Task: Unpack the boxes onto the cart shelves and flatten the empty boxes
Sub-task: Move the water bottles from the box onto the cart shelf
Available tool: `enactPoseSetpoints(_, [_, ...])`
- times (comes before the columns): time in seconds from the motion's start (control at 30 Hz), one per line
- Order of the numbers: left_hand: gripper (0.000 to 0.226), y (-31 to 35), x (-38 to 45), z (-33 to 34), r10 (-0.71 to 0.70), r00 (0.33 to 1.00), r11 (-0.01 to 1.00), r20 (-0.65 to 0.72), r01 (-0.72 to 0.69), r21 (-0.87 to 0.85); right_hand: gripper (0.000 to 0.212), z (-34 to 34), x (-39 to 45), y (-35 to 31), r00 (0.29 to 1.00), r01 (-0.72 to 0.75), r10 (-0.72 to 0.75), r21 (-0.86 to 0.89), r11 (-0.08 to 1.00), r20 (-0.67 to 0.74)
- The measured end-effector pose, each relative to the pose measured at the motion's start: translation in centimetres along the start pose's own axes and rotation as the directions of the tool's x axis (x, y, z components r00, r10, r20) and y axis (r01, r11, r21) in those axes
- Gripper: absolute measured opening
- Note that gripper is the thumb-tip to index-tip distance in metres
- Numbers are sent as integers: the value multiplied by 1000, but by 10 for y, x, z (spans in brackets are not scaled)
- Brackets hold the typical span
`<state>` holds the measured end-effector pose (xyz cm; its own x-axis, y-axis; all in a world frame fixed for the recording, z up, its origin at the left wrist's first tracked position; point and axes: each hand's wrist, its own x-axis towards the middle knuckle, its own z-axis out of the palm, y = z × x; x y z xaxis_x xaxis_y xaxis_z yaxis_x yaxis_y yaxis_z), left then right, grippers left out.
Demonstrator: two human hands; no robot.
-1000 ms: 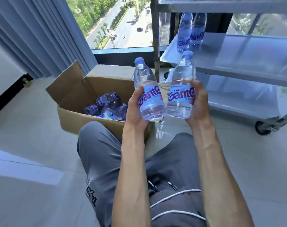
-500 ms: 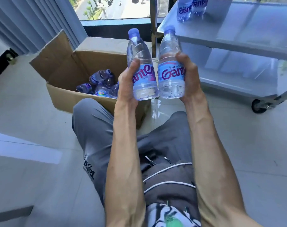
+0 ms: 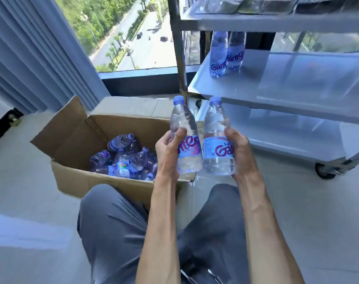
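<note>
Left hand (image 3: 168,152) grip wraps bottle (image 3: 187,138), right hand (image 3: 239,149) another bottle (image 3: 217,140) — fingers mostly hidden behind

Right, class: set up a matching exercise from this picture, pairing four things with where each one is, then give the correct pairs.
Things
1. bottle in the left hand
2. pair of standing bottles
3. loose bottles
4. cart wheel

Places
A. lying in the open cardboard box
B. on the floor, at the cart's lower corner
C. held up beside the bottle in the right hand
D. upright on the middle shelf

Pairs: 1-C, 2-D, 3-A, 4-B
</note>
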<state>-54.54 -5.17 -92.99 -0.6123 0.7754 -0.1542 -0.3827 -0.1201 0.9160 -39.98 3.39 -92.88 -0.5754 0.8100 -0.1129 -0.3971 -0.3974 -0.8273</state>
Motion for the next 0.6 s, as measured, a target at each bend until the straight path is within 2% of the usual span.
enactPoseSetpoints(0.07, [36,0,29,25,40,999,995,6,-41,91,32,-16,19,-14,999,-21,24,89,996,-29])
enactPoseSetpoints(0.1, [34,2,44,41,73,997,986,12,-74,146,32,-21,30,-23,997,-30,35,83,996,-70])
enactPoseSetpoints(0.2, [47,7,87,84,135,989,951,53,-144,275,62,-36,68,-46,951,38,-91,-179,983,-297])
enactPoseSetpoints(0.27, [45,10,118,110,174,983,945,62,-184,272,57,-44,97,-66,895,88,-242,-384,919,-375])
enactPoseSetpoints(0.37, [43,12,165,143,228,974,940,0,-220,261,51,-50,141,-92,845,149,-400,-561,814,-356])
enactPoseSetpoints(0.47, [38,9,207,163,276,960,920,-54,-247,305,55,-56,187,-106,791,210,-540,-701,682,-288])
enactPoseSetpoints(0.6, [58,6,251,176,303,949,876,-85,-243,417,66,-54,240,-109,734,240,-638,-789,566,-234])
